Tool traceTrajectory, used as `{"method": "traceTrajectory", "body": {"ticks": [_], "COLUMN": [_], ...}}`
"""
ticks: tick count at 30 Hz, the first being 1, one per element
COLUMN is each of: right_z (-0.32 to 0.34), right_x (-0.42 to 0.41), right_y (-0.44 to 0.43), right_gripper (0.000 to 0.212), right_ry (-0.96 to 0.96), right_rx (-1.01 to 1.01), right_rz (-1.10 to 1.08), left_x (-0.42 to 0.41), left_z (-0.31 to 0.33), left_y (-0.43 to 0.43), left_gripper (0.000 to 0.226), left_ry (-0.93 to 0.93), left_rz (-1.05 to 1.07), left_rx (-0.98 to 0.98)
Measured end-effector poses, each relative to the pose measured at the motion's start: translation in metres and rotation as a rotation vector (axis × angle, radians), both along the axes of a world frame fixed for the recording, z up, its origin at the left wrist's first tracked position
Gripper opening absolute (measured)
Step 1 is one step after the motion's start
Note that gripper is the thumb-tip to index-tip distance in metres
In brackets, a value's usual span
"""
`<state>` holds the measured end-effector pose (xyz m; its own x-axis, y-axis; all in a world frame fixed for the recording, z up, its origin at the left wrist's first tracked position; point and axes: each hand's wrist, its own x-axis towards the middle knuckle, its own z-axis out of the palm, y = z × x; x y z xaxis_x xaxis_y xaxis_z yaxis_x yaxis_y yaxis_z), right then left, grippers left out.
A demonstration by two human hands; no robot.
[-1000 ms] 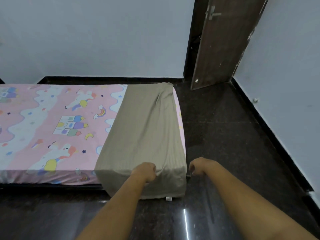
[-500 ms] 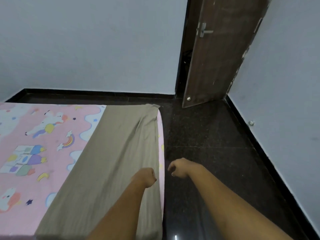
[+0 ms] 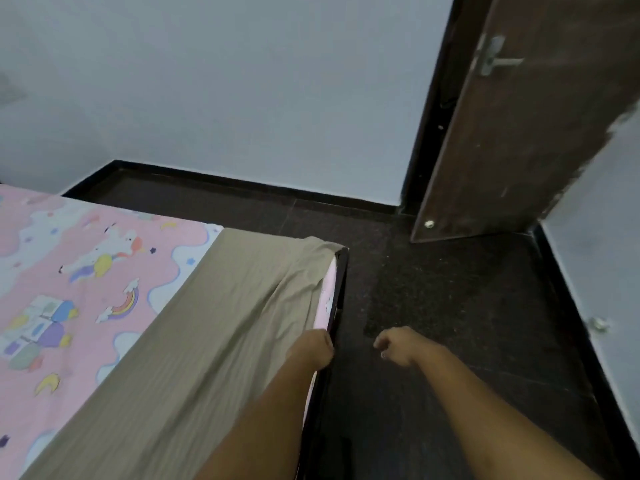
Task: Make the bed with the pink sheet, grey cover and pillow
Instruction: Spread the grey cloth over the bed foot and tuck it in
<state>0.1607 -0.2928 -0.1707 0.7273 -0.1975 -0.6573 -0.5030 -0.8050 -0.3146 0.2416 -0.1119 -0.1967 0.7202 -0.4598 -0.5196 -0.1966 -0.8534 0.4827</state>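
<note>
Cover (image 3: 194,341): grey-beige cloth, laid as a band across the right end of the bed (image 3: 341,282), from the far corner to the near edge of view, on top of the sheet. A long crease runs from the far right corner down to the left hand, which suggests the cloth is being drawn taut from there.
Sheet (image 3: 86,271): pink with a cartoon print, spread flat to the left of the cover. A narrow strip of it shows on the bed's right side, below the cover's hem.
Pillow: not in view.
Left hand (image 3: 311,351): at the bed's right edge, on the cover's hem. The fingers are curled under and seem to grip the hem, though their tips are hidden. Judged to be placed there to pull the hem over the side and tuck it.
Right hand (image 3: 401,346): apart from the bed, above the floor. The fingers are loosely curled with nothing in them. Judged idle, kept near to help with the tuck.
Bed: low, with a dark edge along the right side, where a hem would be pushed in.
Floor (image 3: 467,323): dark stone, right of the bed.
Door (image 3: 519,133): brown, ajar, far right, well apart from the bed.
Step in hand: squaring and tucking the cover's right side.
Left to do: cover not yet spread leftward over the sheet; pillow to place.
Risk: a hard pull could drag the far corner loose.
</note>
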Motion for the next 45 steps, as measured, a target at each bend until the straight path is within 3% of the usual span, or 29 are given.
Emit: {"method": "traceTrajectory", "body": {"ticks": [8,15,21,25,29,33,38,39,41,43,45], "right_z": [0.007,-0.015,-0.075,-0.112,-0.178,-0.256,-0.315,-0.322,-0.329,-0.327,-0.317], "right_x": [0.149,0.302,0.407,0.463,0.517,0.569,0.603,0.604,0.608,0.607,0.609], "right_y": [-0.126,-0.120,-0.145,-0.163,-0.164,-0.151,-0.133,-0.130,-0.119,-0.106,-0.094], "right_gripper": [0.033,0.037,0.032,0.030,0.031,0.052,0.101,0.100,0.079,0.051,0.039], "right_ry": [-0.027,-0.060,0.041,0.068,0.161,0.284,0.528,0.573,0.589,0.440,0.204], "right_rx": [-0.070,0.020,0.131,0.222,0.308,0.384,0.458,0.498,0.556,0.586,0.559], "right_rz": [0.146,0.293,0.226,0.043,-0.119,-0.233,-0.530,-0.524,-0.486,-0.520,-0.582], "left_x": [0.076,0.170,0.267,0.317,0.362,0.403,0.432,0.435,0.442,0.446,0.452], "left_z": [0.000,-0.043,-0.087,-0.096,-0.127,-0.174,-0.224,-0.229,-0.235,-0.237,-0.234], "left_y": [-0.079,-0.089,-0.130,-0.148,-0.146,-0.140,-0.143,-0.144,-0.149,-0.151,-0.153], "left_gripper": [0.010,0.010,0.022,0.010,0.005,0.007,0.006,0.009,0.016,0.022,0.027], "left_ry": [0.085,0.161,0.190,0.216,0.219,0.223,0.230,0.241,0.252,0.266,0.285], "left_rz": [0.383,0.810,0.879,0.944,1.160,1.373,1.609,1.635,1.687,1.727,1.787], "left_rx": [-0.106,-0.204,-0.162,-0.247,-0.292,-0.350,-0.388,-0.388,-0.373,-0.377,-0.408]}}
